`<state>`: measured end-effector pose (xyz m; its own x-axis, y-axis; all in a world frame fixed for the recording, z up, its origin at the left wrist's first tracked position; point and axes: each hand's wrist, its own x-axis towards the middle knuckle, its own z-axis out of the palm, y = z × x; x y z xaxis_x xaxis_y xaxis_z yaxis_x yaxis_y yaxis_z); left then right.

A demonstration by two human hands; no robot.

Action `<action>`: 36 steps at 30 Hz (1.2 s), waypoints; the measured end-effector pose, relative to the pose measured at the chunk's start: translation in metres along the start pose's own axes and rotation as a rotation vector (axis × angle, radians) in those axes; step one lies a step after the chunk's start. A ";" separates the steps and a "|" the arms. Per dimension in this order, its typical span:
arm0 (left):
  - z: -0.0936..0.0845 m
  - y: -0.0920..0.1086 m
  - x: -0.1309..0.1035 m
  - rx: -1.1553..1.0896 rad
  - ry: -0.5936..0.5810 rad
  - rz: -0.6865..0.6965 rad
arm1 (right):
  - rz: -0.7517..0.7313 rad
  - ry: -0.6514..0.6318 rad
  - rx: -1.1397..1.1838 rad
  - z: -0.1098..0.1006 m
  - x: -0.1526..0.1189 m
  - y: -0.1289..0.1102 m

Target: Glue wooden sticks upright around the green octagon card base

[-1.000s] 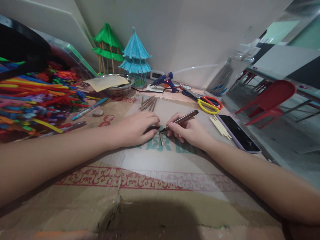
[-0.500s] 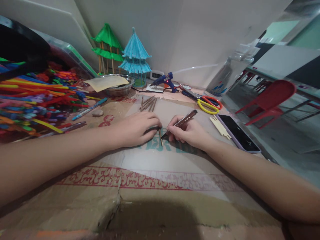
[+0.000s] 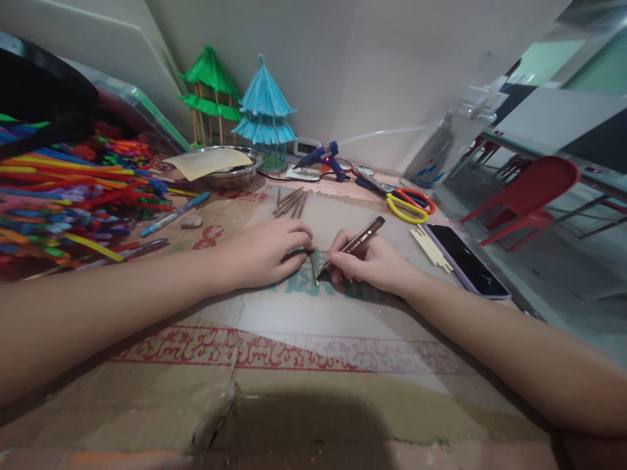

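Note:
My right hand [image 3: 360,258] grips a dark brown marker pen [image 3: 365,235], its tip down at the near end of a thin brown stick [image 3: 314,269]. The far end of that stick runs under the fingers of my left hand [image 3: 279,251], which press it against the translucent sheet [image 3: 289,316] on the cardboard. Beyond my hands lies a small pile of brown sticks [image 3: 290,202]. To the right of my right hand, several short cream sticks [image 3: 431,248] lie side by side next to a phone [image 3: 467,261].
Colourful pipe cleaners [image 3: 63,196] heap up at the left, near a blue pen [image 3: 175,214]. At the back stand a green pagoda model [image 3: 213,98], a blue pagoda model [image 3: 267,108], a metal bowl [image 3: 235,177], a glue gun [image 3: 323,158] and scissors [image 3: 406,207].
The marker's tip has shifted slightly nearer, to the end of the stick, and the pen has rolled so more lettering shows. My left hand has barely moved.

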<state>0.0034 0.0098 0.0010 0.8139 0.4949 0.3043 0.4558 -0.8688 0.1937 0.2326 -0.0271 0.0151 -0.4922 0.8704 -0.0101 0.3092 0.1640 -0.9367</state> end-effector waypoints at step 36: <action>-0.001 0.001 0.001 0.010 -0.027 -0.032 | -0.001 -0.017 0.007 0.000 -0.001 -0.001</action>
<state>0.0045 0.0097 0.0030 0.8083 0.5219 0.2724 0.4851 -0.8526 0.1941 0.2331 -0.0282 0.0165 -0.5063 0.8622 -0.0148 0.3029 0.1618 -0.9392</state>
